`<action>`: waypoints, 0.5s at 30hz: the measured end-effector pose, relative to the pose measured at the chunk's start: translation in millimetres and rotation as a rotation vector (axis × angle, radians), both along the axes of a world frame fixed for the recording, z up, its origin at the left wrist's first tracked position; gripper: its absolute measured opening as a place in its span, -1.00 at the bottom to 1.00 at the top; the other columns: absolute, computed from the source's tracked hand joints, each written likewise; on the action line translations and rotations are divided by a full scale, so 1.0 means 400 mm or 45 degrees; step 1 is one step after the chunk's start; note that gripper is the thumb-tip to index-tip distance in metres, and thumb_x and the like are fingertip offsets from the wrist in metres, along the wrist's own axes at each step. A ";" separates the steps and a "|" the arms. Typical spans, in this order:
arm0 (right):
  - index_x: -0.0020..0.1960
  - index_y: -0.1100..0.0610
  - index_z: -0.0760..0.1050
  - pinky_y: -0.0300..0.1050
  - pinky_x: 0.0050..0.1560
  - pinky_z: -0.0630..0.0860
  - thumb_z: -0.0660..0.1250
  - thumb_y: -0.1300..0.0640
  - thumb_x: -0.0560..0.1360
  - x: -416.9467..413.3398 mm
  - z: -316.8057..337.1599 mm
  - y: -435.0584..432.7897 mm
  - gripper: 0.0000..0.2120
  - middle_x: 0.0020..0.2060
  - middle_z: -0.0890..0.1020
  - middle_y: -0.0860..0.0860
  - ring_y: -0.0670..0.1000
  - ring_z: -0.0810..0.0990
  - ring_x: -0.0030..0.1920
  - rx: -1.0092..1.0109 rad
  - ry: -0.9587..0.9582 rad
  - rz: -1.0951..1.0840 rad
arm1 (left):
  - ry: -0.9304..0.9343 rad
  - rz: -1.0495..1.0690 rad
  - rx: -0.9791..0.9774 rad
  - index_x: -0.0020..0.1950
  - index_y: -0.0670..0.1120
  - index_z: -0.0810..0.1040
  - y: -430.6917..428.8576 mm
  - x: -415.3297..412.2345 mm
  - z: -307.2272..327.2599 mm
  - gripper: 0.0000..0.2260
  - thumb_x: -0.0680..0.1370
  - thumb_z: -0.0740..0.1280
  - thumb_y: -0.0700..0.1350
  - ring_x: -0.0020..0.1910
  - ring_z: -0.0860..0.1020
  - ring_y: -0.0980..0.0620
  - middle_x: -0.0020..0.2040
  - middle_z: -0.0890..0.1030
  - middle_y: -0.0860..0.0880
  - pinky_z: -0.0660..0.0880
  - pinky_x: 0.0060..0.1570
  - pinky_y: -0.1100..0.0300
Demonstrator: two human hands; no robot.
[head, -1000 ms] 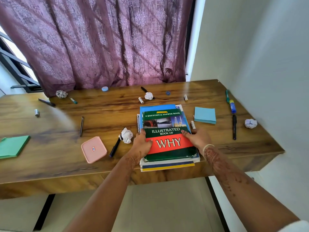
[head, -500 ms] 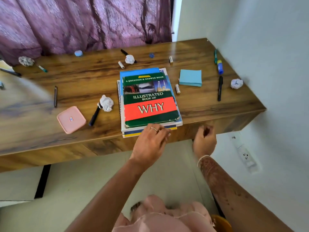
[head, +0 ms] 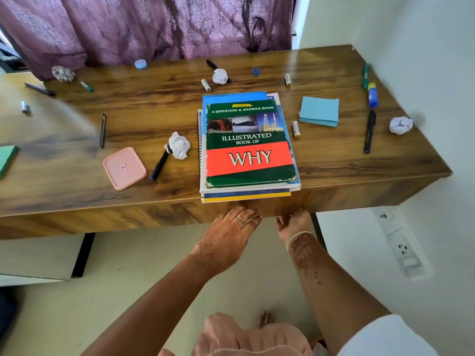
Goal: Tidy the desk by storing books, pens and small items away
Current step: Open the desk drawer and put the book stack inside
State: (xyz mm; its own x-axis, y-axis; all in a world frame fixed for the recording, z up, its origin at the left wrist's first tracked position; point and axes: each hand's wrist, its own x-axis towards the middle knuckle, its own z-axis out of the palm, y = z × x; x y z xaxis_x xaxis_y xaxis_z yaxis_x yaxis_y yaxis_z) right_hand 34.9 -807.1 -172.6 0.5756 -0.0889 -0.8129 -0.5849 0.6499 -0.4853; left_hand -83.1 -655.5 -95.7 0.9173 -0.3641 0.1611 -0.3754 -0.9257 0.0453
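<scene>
Desk front | left hand touching; right hand beneath edge; books above

Beyond my left hand I see a dark green book, red-banded; a pink lid further left. Beyond my right hand, pale blue sticky notes.

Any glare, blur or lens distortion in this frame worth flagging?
Head view: pale glare washes out the left end of the desk; the wide-angle lens bows its front edge; the title on the top book reads sharp; the left hand and right hand show little motion blur.
</scene>
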 end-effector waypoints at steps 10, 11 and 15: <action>0.39 0.05 0.41 -0.01 0.27 0.46 0.03 -0.13 0.63 0.009 -0.047 0.005 -0.56 0.18 0.56 0.08 0.11 0.56 0.12 0.148 -0.076 -0.108 | 0.045 0.111 0.061 0.42 -0.12 0.44 0.027 -0.003 -0.020 -0.48 0.46 0.43 -0.14 0.40 0.40 -0.14 0.37 0.49 -0.12 0.40 0.33 -0.15; 0.42 0.06 0.38 0.02 0.30 0.45 0.02 -0.13 0.64 0.008 -0.045 0.006 -0.54 0.25 0.54 0.09 0.13 0.54 0.19 0.165 -0.091 -0.116 | 0.058 0.119 0.064 0.43 -0.12 0.42 0.026 -0.003 -0.020 -0.48 0.47 0.42 -0.14 0.41 0.39 -0.15 0.38 0.48 -0.13 0.40 0.33 -0.16; 0.44 0.07 0.35 0.05 0.28 0.46 -0.01 -0.12 0.65 0.004 -0.042 0.015 -0.53 0.34 0.50 0.12 0.15 0.54 0.23 0.151 -0.118 -0.133 | 0.085 0.139 0.080 0.44 -0.13 0.40 0.024 -0.011 -0.023 -0.44 0.45 0.43 -0.16 0.43 0.37 -0.17 0.40 0.45 -0.15 0.39 0.33 -0.19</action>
